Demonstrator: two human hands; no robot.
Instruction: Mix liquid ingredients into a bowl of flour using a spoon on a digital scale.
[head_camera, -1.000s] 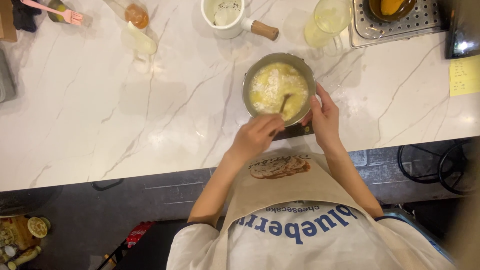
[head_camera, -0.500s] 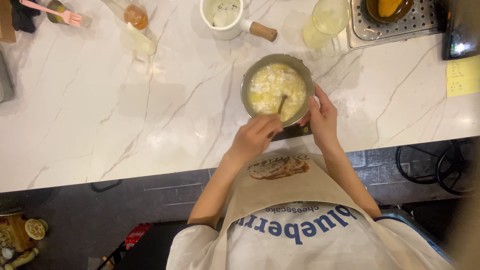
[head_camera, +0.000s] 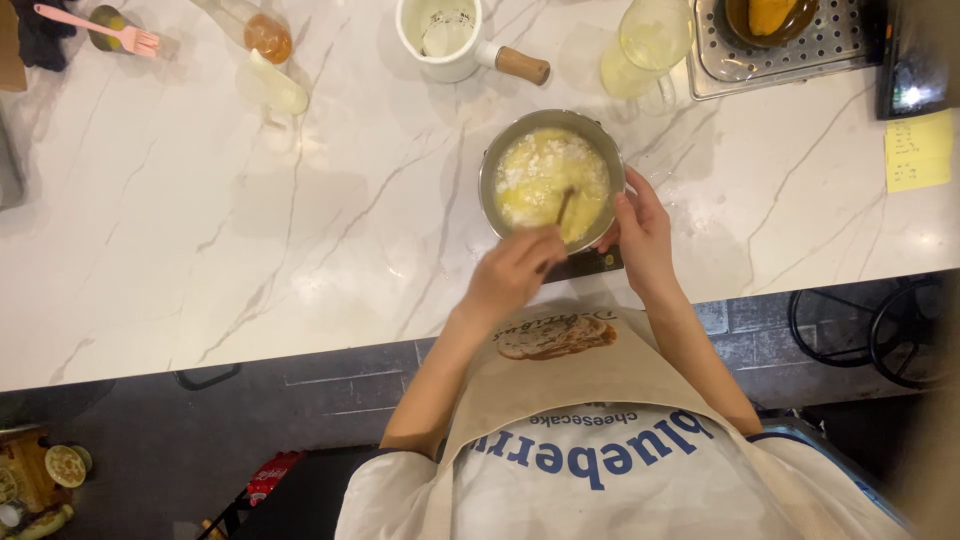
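I see the round steel bowl of pale yellow batter (head_camera: 552, 180) on the white marbled counter (head_camera: 250, 230), just above the apron. My left hand (head_camera: 512, 270), at the bowl's seven o'clock, is closed around a thin stirring tool (head_camera: 563, 207). My right hand (head_camera: 642, 228) cups the rim at four o'clock, fingers curled. The steel looks stiff and smooth, likely slippery, and the batter loose; I judge the rim the surest hold.

A kitchen — marble counter (head_camera: 200, 250), mixing bowl (head_camera: 551, 180), pink spatula (head_camera: 95, 25), drip tray (head_camera: 790, 60).
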